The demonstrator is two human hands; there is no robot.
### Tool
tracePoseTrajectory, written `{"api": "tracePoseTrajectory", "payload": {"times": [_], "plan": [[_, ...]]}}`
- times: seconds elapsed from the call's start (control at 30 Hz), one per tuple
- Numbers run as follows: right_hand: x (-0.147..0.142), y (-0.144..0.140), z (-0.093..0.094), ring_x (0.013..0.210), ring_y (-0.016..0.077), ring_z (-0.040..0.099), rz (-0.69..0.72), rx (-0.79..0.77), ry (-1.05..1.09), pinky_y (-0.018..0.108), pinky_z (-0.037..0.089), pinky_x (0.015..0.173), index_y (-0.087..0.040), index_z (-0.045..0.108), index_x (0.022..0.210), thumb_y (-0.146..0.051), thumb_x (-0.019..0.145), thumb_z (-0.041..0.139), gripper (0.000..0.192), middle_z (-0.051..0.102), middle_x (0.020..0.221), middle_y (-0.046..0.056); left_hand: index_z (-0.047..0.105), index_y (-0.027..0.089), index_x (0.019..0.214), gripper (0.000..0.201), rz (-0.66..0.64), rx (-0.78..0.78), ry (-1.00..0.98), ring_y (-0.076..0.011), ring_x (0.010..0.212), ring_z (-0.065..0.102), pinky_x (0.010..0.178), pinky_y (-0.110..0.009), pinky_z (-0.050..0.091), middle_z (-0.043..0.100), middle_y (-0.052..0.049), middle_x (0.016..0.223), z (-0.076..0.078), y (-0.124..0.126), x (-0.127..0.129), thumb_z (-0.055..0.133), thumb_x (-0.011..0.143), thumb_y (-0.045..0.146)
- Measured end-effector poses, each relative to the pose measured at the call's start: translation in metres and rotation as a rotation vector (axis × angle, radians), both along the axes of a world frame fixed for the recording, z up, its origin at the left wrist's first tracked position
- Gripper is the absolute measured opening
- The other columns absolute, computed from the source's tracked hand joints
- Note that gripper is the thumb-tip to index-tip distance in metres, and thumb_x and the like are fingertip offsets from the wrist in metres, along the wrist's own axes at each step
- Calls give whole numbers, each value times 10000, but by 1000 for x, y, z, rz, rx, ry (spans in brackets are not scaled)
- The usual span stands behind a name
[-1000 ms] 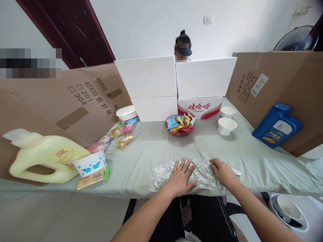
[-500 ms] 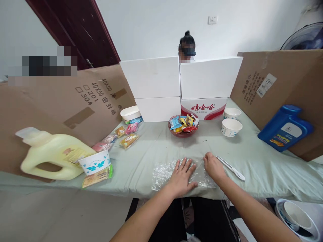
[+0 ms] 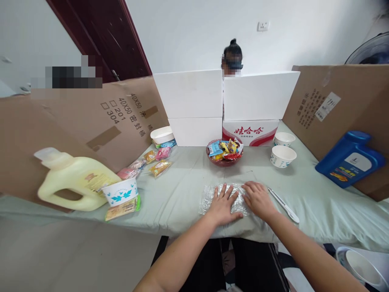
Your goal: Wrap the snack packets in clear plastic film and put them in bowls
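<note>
A crinkled clear plastic bag or sheet (image 3: 207,202) lies on the cloth near the table's front edge. My left hand (image 3: 224,206) presses flat on it, fingers spread. On its right part rests my right hand (image 3: 258,199), fingers stretched out and slightly bent, covering that side. Just right of this hand is a slim, pale tool (image 3: 284,206); I cannot make out its exact kind. Beyond the hands stands a reddish glass bowl (image 3: 224,163) heaped with small wrapped snacks (image 3: 226,148).
Paper bowls (image 3: 283,156) and a blue bottle (image 3: 351,160) stand at right. At left are a pale yellow jug (image 3: 75,178), a patterned paper bowl (image 3: 120,192) and packaged snacks (image 3: 160,168). White boxes (image 3: 194,132) wall off the back; a person (image 3: 233,52) is behind them.
My right hand has gone from closed fingers at the plastic's right edge to lying on it with fingers stretched. The plastic now looks narrower. The view has shifted slightly left.
</note>
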State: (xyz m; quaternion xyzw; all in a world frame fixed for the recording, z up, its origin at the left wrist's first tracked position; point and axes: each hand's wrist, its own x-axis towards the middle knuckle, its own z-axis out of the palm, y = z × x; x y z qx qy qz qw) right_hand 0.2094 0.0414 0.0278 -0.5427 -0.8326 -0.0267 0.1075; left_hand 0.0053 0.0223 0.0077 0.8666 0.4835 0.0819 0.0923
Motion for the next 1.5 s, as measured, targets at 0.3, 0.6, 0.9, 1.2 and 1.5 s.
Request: {"api": "tracePoseTrajectory", "payload": {"times": [0.3,0.6,0.9,1.2,1.5], "plan": [[0,0,-36,1415,285,242,124,-74,-1,550,171,1126,-288,365,1447,-471,947,364,532,356,1513,51,252,232,1497,764,281,17,89,-335,1453,106,1143,-573,130,158,-125,1579,-1,-19,-76,422,882,653],[-2,-1,-33,1419,287,230,115,-87,-6,546,170,1132,-268,371,1445,-466,945,371,537,340,1519,47,441,183,1391,511,239,230,-1,-320,1424,235,1127,-523,258,358,-140,1503,8,-34,-102,457,928,397],[4,-7,-29,1423,295,219,102,-110,-1,554,189,1128,-253,382,1440,-461,932,422,551,341,1517,70,288,309,1473,648,-120,16,64,-256,1448,179,1170,-485,200,261,-34,1559,14,-50,-86,513,907,530],[68,-56,-8,1401,258,291,337,-221,135,450,303,1130,-241,517,1348,-495,891,519,523,430,1467,62,571,204,1247,362,-134,117,-50,-264,1316,440,1081,-466,401,562,-98,1337,17,-69,-130,536,902,306],[75,-94,-18,1107,216,579,345,-83,280,417,473,950,-246,645,1065,-221,929,463,229,658,1165,68,642,201,933,202,-176,252,-287,-213,1143,580,963,-391,488,679,-70,1093,11,-80,-129,451,929,136]]}}
